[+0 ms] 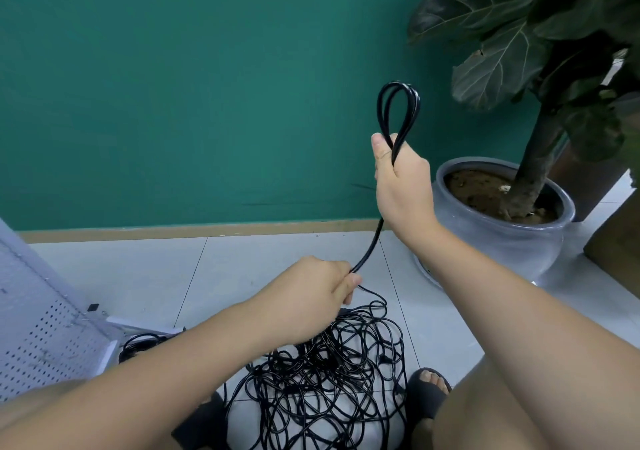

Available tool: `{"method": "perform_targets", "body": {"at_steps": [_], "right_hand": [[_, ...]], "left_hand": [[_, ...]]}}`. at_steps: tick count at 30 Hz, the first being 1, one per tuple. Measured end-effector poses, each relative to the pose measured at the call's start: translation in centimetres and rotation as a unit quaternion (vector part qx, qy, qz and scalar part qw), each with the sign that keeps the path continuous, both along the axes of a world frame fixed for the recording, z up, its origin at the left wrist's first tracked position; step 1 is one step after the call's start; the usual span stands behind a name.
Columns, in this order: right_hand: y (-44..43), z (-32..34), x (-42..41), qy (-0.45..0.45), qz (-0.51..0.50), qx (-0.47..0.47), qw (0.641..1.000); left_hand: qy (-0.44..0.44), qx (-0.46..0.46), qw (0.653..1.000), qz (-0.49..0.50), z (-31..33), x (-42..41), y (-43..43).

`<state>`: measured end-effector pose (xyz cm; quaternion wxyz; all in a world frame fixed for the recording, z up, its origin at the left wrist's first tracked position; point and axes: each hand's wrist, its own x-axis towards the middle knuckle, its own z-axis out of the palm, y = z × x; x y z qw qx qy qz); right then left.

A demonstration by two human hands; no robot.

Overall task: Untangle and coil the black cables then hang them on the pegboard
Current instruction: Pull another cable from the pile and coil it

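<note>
The right hand (pixel 401 179) is raised, its fingers curled tight round a black cable (pixel 367 245) looped above the fist, while the lower left hand (pixel 322 283) pinches the same cable's taut strand just above the tangled pile (pixel 329 380) on the tiled floor (pixel 138 276), near the pegboard (pixel 41 328).

The tangle of black cables (pixel 322 390) ran off the bottom edge, and the left forearm (pixel 173 373) covered its left side and part of a smaller cable bundle (pixel 138 344) beside the pegboard (pixel 45 338), which was itself cut by the left edge. The backs of the right hand (pixel 403 182) and left hand (pixel 318 286) faced the camera, hiding most of their fingers (pixel 350 285) and the held cable (pixel 367 245) where it passed through each fist. The plant (pixel 519 51) was cropped at the top and right, and a small black object (pixel 93 307) by the pegboard was too small to tell.
</note>
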<state>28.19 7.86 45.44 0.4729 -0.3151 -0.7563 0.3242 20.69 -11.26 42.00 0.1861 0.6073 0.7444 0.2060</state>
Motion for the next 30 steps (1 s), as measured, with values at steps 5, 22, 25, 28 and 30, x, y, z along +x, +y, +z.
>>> {"method": "perform_targets", "body": {"at_steps": [5,22,25,28,30], "right_hand": [[3.4,0.0,0.0,0.051,-0.055,-0.107,0.991],[-1.0,-3.3,-1.0,-0.188,0.176,-0.117,0.959],[-4.1,-3.2,-1.8,-0.123,0.268,-0.296,0.909],[-6.2,-2.7,-2.1,-0.086,0.317,-0.390,0.860],[-7.1,-2.3,-1.8,-0.062,0.346,-0.414,0.840]], "left_hand": [[-0.040,0.062,0.996,-0.048,0.3,1.9,-2.5],[-0.007,0.308,0.950,0.057,2.1,-3.8,-1.0],[-0.014,0.333,0.937,0.104,2.8,-4.5,-0.9],[-0.024,0.355,0.923,0.146,3.5,-5.3,-0.7],[-0.024,0.367,0.915,0.167,3.9,-5.7,-0.6]]}}
